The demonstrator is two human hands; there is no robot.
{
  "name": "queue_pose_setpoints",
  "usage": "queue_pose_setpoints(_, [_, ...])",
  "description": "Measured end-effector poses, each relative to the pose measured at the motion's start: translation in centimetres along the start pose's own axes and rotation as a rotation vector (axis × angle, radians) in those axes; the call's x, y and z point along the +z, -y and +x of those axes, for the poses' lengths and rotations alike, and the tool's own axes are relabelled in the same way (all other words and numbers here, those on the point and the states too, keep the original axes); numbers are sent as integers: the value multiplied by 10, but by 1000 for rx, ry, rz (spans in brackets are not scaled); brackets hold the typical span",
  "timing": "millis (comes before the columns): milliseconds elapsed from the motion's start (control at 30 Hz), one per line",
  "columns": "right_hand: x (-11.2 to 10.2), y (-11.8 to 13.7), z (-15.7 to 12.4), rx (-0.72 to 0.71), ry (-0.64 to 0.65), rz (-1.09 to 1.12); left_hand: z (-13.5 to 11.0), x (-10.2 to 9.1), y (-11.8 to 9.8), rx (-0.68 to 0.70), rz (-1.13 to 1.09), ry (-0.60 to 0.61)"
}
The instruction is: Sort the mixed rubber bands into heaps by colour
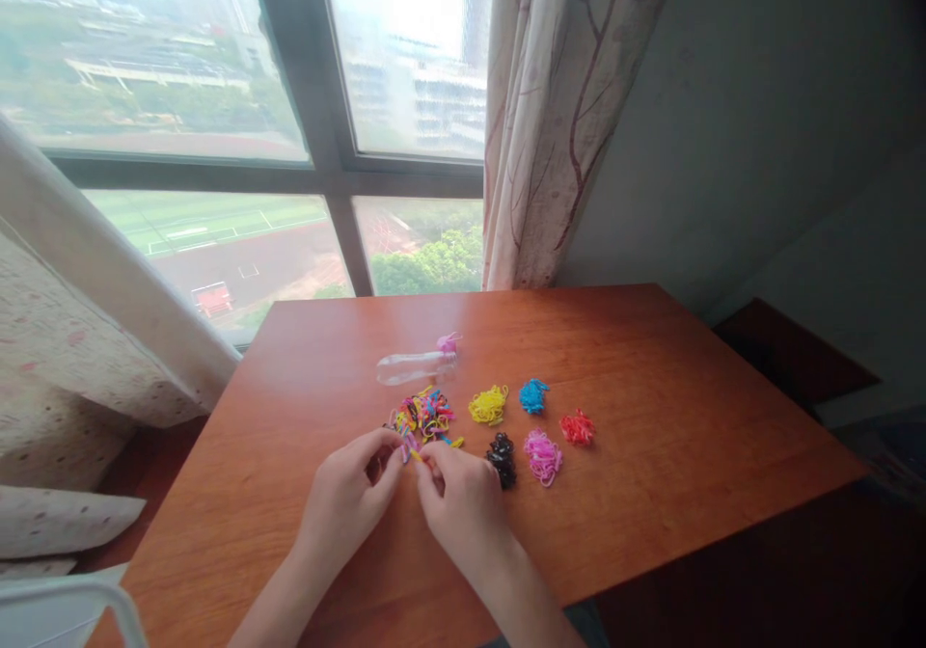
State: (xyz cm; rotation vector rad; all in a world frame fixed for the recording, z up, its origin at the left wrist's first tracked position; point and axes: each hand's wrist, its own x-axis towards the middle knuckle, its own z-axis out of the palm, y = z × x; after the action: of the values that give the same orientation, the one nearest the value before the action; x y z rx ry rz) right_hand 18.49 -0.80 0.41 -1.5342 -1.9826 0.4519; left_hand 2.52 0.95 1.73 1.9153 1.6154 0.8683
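Observation:
A mixed pile of small coloured rubber bands (423, 415) lies on the wooden table (651, 359). Beside it sit sorted heaps: yellow (489, 404), blue (533, 395), red (577, 427), pink (542, 456) and black (502, 459). My left hand (347, 499) and my right hand (459, 503) meet at the near edge of the mixed pile, fingers pinched together on a small yellow band (415, 455) between them. A clear plastic bag with a pink closure (418, 364) lies just behind the pile.
A window with a dark frame (318, 171) and a patterned curtain (557, 118) stand behind the table. A cushioned seat with pale fabric (65, 388) is at the left. A white chair edge (65, 609) shows bottom left.

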Motion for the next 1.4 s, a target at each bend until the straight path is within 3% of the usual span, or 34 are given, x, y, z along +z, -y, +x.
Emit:
queue_pose_setpoints(133, [-3,1,6,40,-5,-134,-1,-1,1,-22,25,-50])
queue_pose_setpoints(267, [-2,4,13,50,-9,-201,-3,-1,3,-14,42,-26])
queue_pose_setpoints(533, [-7,6,2,-55,9,-27,-6,3,6,9,50,24])
queue_pose_setpoints(800, [-5,1,2,-56,-64,-36,-5,4,2,98,-14,112])
queue_pose_setpoints(967, [-16,-3,-6,-42,-106,13,-6,5,2,118,11,146])
queue_pose_setpoints(1100, [-38,-24,-19,16,-192,52,-7,6,4,134,109,164])
queue_pose_setpoints(1267, [-69,-79,-41,152,-323,-37,-7,7,5,161,233,158])
queue_pose_setpoints(1400, [-82,-115,-55,259,-363,-170,-7,7,5,173,276,151])
